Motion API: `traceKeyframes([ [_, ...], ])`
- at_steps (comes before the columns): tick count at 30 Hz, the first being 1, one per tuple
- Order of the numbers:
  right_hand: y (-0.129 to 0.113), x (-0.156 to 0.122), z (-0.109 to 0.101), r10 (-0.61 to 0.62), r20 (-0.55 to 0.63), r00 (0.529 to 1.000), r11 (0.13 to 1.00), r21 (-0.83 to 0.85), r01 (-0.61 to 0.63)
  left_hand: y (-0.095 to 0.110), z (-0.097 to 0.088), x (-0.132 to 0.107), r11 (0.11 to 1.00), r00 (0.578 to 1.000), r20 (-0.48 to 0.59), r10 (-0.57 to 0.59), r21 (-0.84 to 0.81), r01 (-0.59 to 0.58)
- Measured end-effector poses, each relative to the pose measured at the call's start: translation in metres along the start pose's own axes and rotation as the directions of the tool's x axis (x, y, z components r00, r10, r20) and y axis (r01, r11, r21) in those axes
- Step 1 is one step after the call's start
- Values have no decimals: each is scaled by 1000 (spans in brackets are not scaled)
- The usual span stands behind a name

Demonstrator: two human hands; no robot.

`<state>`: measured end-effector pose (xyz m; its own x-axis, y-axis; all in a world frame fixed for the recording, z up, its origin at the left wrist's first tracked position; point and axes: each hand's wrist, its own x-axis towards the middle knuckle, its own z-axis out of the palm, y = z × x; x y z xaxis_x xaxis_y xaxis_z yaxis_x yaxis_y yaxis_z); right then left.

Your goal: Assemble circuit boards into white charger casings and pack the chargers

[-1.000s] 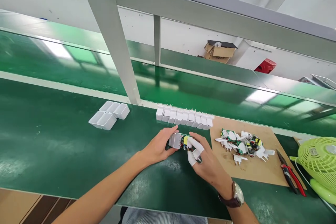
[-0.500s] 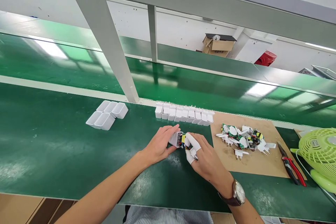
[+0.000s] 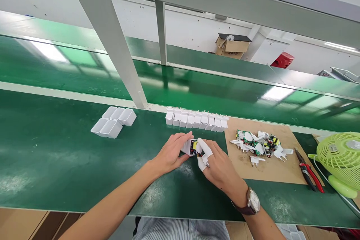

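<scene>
My left hand [image 3: 172, 152] is closed around a white plastic charger housing [image 3: 186, 147], which lies on its side just above the green bench with its open end facing right. My right hand [image 3: 218, 163], with white finger cots on thumb and forefinger, grips a circuit board [image 3: 194, 146] bearing a yellow-wrapped part. The board's left end sits at the mouth of the housing, partly inside; its right end is covered by my fingers. Behind my hands stands a row of white housings [image 3: 196, 120] with flaps sticking up.
Several open white housings [image 3: 111, 128] stand at the left. On a brown board [image 3: 281, 172] at the right lie circuit boards with white plug pieces [image 3: 258, 145] and red-handled pliers [image 3: 308, 172]. A green fan [image 3: 339, 159] is at the right edge. A metal post [image 3: 112, 41] rises behind the bench.
The circuit board has moved slightly left, further into the mouth of the housing, with my right hand following. The whole view has shifted a little.
</scene>
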<state>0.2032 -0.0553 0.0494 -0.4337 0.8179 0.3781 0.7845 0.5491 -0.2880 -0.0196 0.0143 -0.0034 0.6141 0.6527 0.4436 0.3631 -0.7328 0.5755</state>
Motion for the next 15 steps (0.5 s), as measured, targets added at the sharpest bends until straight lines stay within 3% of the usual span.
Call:
traceKeyframes([
  [15, -5, 3, -7, -16, -24, 1000, 999, -49, 15, 0, 2, 1, 1000, 1000, -28, -3, -11, 3],
])
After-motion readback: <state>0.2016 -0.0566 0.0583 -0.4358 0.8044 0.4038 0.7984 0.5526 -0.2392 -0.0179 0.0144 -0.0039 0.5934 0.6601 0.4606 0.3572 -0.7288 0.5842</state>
